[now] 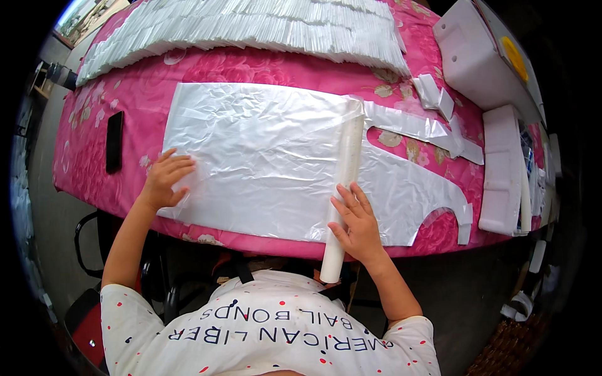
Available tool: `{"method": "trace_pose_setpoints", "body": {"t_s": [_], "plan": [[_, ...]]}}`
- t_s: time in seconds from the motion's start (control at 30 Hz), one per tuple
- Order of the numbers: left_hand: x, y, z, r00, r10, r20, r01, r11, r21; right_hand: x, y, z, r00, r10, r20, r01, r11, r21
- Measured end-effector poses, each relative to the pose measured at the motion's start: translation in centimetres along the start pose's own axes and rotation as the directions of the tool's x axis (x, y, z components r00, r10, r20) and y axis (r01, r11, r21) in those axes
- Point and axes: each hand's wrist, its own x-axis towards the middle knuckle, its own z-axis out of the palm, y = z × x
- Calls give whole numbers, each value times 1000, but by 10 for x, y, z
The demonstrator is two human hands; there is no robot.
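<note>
A thin white plastic apron [263, 156] lies spread flat on the table, its straight end at the left and its cut-out straps at the right. Across it rests a long whitish tube [351, 144], whose near end juts past the table's front edge. My left hand [166, 178] is at the apron's left edge, fingers apart and touching the plastic. With its fingers spread, my right hand [356, 219] lies on the near part of the tube without wrapping round it.
A pink floral cloth [88, 150] covers the table. Rows of folded white plastic pieces [251, 31] line the far side. A black phone [114, 142] lies at the left. White foam boxes [467, 56] stand at the right, near a small crumpled white packet [429, 93].
</note>
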Motion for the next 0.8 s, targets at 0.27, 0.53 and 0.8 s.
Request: {"method": "trace_pose_setpoints", "body": {"t_s": [0.27, 0.53, 0.8], "plan": [[113, 48, 20, 904, -201, -379, 116, 965, -235, -1, 3, -1, 1000, 3, 3, -3, 1000, -1], [227, 126, 113, 976, -96, -194, 17, 926, -376, -1, 7, -3, 998, -42, 37, 42, 999, 6], [220, 126, 126, 999, 41, -25, -44, 985, -168, -16, 25, -10, 998, -67, 7, 67, 995, 77]]}}
